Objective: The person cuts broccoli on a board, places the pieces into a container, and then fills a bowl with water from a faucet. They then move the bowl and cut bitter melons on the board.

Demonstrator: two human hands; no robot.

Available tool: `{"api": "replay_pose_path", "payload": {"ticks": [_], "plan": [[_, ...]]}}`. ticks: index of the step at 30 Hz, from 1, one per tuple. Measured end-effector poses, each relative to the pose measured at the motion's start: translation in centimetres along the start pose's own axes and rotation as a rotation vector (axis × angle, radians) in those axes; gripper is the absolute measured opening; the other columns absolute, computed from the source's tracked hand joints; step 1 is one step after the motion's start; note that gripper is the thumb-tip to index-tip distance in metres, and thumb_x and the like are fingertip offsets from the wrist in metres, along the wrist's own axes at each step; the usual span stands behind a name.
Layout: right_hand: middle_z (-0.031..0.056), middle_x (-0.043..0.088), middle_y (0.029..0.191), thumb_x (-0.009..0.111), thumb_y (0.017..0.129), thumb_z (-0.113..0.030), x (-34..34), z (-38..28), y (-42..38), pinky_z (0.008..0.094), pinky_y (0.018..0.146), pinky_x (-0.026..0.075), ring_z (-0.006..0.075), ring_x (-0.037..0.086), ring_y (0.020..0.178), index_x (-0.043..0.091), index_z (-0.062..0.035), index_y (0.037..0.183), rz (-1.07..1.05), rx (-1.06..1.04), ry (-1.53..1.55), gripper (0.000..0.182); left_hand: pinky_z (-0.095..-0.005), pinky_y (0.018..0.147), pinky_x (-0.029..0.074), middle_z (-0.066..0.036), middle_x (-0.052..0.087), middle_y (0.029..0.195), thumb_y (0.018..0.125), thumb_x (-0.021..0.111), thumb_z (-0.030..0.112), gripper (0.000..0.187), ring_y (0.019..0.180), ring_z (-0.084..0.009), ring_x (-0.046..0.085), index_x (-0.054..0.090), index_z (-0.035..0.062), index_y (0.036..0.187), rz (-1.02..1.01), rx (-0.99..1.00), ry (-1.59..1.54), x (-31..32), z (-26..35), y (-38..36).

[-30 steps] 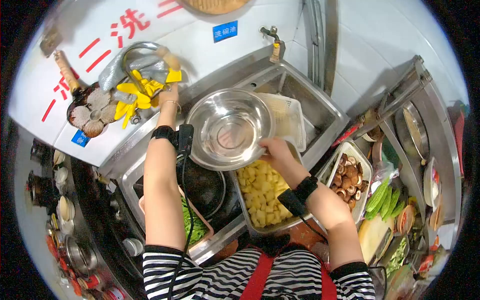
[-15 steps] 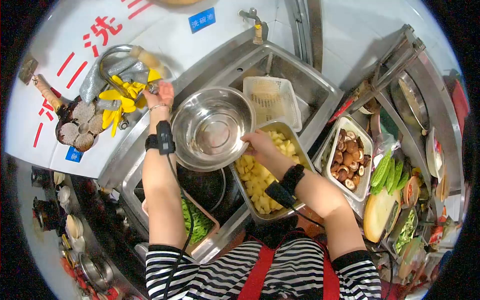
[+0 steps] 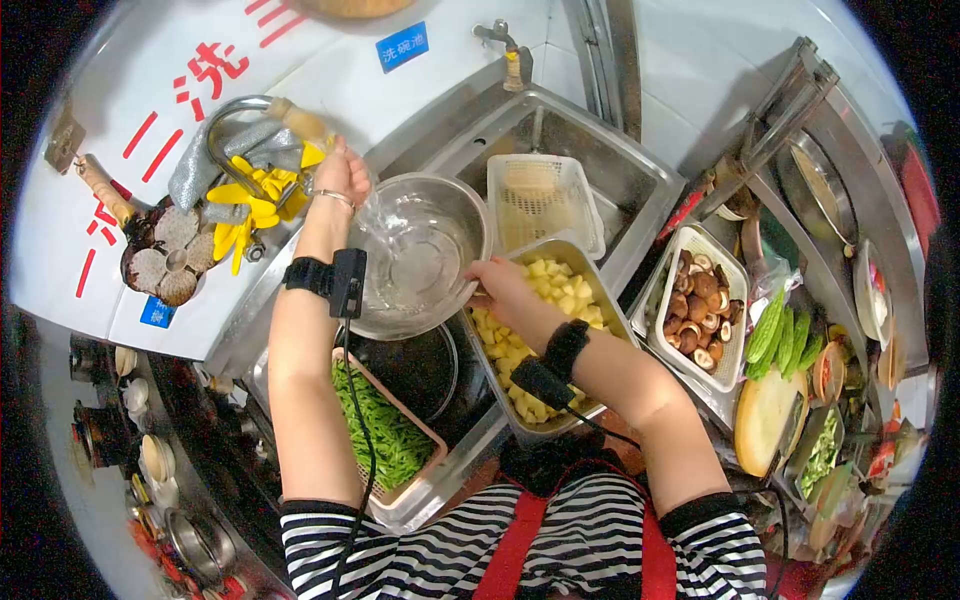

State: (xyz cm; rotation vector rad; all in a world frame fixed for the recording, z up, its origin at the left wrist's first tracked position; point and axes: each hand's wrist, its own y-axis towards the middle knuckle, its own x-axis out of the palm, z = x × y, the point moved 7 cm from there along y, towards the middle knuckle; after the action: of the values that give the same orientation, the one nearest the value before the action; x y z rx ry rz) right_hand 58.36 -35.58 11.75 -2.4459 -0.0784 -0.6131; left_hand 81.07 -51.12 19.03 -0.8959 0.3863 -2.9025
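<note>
My right hand (image 3: pixel 487 284) grips the near right rim of a round steel basin (image 3: pixel 466 225), thumb and fingers closed on the edge. Water (image 3: pixel 372 212) runs into the basin and ripples inside it. My left hand (image 3: pixel 343 175) is closed at the end of the beige sleeve (image 3: pixel 298 122) on the curved metal faucet (image 3: pixel 222 120); the fingertips are partly hidden. Below and right of the basin is a deep steel tray of cut potatoes (image 3: pixel 590 268). Yellow rubber gloves (image 3: pixel 240 215) and a grey cloth (image 3: pixel 195 172) hang by the faucet.
A white plastic basket (image 3: pixel 548 235) stands in the steel sink (image 3: pixel 640 180). Green pepper strips (image 3: pixel 385 430) fill a basket beneath my left arm. To the right are mushrooms (image 3: pixel 705 310), green gourds (image 3: pixel 780 335) and a cutting board (image 3: pixel 765 425).
My left hand has moved up and right from beside the faucet's knob to its sleeve end, and closed. Water now pours into the basin, which has shifted slightly left.
</note>
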Motion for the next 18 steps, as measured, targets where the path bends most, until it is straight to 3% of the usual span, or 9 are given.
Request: {"api": "replay_pose_path", "payload": {"ticks": [1,3,7,9,11,13,14,17,18], "plan": [[0.0111,0.054,0.080,0.053,0.070,-0.003,0.0,0.1,0.1,0.0415,0.058,0.052,0.0257,0.058,0.068,0.047,0.0001,0.091,0.004,0.000,0.004,0.022,-0.0245,0.031,0.022,0.003,0.036,0.048,0.088,0.043,0.039,0.034,0.037,-0.0109,0.035,0.041,0.0152,0.063,-0.002,-0.004,0.002,0.6,-0.3,-0.5],[0.0105,0.053,0.080,0.053,0.069,-0.003,0.1,0.1,0.4,0.0424,0.057,0.052,0.0255,0.058,0.068,0.047,-0.0008,0.091,0.020,-0.010,0.034,0.022,-0.0252,0.032,0.023,0.002,0.038,0.048,0.087,0.043,0.036,0.033,0.037,-0.0117,0.035,0.044,0.0138,0.063,0.282,0.190,0.378,0.5,1.1,-2.3],[0.0102,0.053,0.081,0.053,0.069,-0.003,0.0,0.4,1.7,0.0439,0.059,0.051,0.0259,0.057,0.068,0.047,-0.0012,0.091,0.060,-0.012,-0.015,0.023,-0.0235,0.038,0.028,0.003,0.043,0.055,0.086,0.044,0.040,0.030,0.042,-0.0110,0.039,0.050,0.0151,0.070,0.297,0.240,0.444,-1.6,1.8,-0.8],[0.0107,0.053,0.081,0.053,0.069,-0.003,-0.1,0.7,2.3,0.0436,0.059,0.051,0.0264,0.057,0.069,0.047,-0.0010,0.091,0.044,-0.004,0.002,0.023,-0.0269,0.045,0.035,0.001,0.046,0.059,0.083,0.046,0.038,0.027,0.049,-0.0116,0.044,0.051,0.0137,0.072,0.181,0.059,0.482,-0.5,1.4,-1.8],[0.0110,0.053,0.081,0.053,0.069,-0.003,-0.1,0.7,2.2,0.0437,0.059,0.052,0.0268,0.058,0.068,0.047,-0.0008,0.091,0.040,0.003,0.022,0.023,-0.0330,0.050,0.037,0.001,0.046,0.060,0.080,0.048,0.037,0.024,0.053,-0.0120,0.045,0.051,0.0145,0.073,0.224,0.003,0.696,-3.1,2.0,-1.2],[0.0112,0.053,0.081,0.053,0.069,-0.002,0.1,0.6,1.9,0.0438,0.058,0.052,0.0271,0.058,0.067,0.047,-0.0006,0.091,0.034,0.011,0.046,0.023,-0.0316,0.053,0.037,-0.001,0.048,0.065,0.075,0.054,0.034,0.026,0.055,-0.0130,0.044,0.052,0.0083,0.079,0.584,0.090,0.559,-6.5,3.6,-2.3],[0.0114,0.054,0.080,0.052,0.069,-0.001,0.1,0.4,1.7,0.0442,0.056,0.052,0.0274,0.058,0.066,0.047,-0.0003,0.090,0.060,0.010,0.053,0.023,-0.0364,0.054,0.038,-0.002,0.047,0.069,0.074,0.055,0.037,0.029,0.054,-0.0142,0.043,0.052,0.0100,0.084,0.648,0.009,0.482,-8.4,3.6,-1.8],[0.0114,0.054,0.078,0.052,0.069,0.000,-0.3,0.3,1.8,0.0453,0.054,0.052,0.0275,0.058,0.064,0.046,0.0002,0.090,0.097,0.008,0.053,0.022,-0.0344,0.048,0.038,-0.002,0.045,0.067,0.075,0.055,0.039,0.030,0.051,-0.0147,0.042,0.050,0.0117,0.088,0.749,-0.067,0.375,-10.0,2.7,-2.7],[0.0113,0.054,0.077,0.052,0.069,0.000,-0.5,0.3,1.9,0.0460,0.053,0.052,0.0273,0.058,0.063,0.046,0.0003,0.090,0.107,0.009,0.048,0.022,-0.0321,0.046,0.039,0.000,0.043,0.057,0.079,0.047,0.051,0.035,0.049,-0.0143,0.044,0.047,0.0181,0.089,0.712,-0.115,0.444,-9.8,2.4,-2.8]]}}
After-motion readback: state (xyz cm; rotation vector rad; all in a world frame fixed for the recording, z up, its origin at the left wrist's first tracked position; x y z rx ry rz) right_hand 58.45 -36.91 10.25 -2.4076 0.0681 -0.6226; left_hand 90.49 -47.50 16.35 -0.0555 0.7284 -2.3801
